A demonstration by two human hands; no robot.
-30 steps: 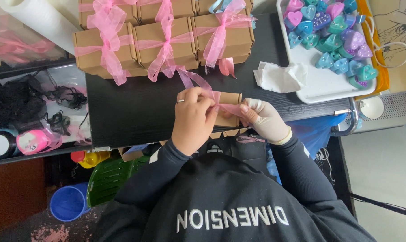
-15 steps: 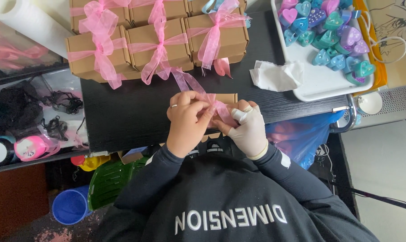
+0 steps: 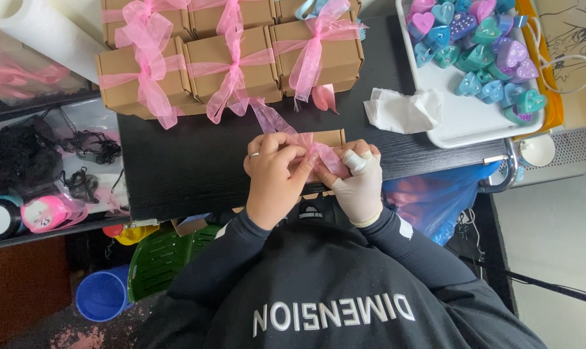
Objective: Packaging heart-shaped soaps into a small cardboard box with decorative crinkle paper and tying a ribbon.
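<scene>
A small brown cardboard box [image 3: 328,139] sits on the black table [image 3: 189,168], mostly hidden under both hands, with a sheer pink ribbon [image 3: 273,123] crossing it. The left hand [image 3: 277,174], bare with a ring, pinches the ribbon on top; the right hand [image 3: 359,184], in a white glove, grips the ribbon beside it. The knot seems to be mid-tying; pulling loops even looks next. Beyond the fingers stand bowed boxes [image 3: 234,61]; right of them, a white tray [image 3: 467,119] of heart-shaped candles [image 3: 493,48]
</scene>
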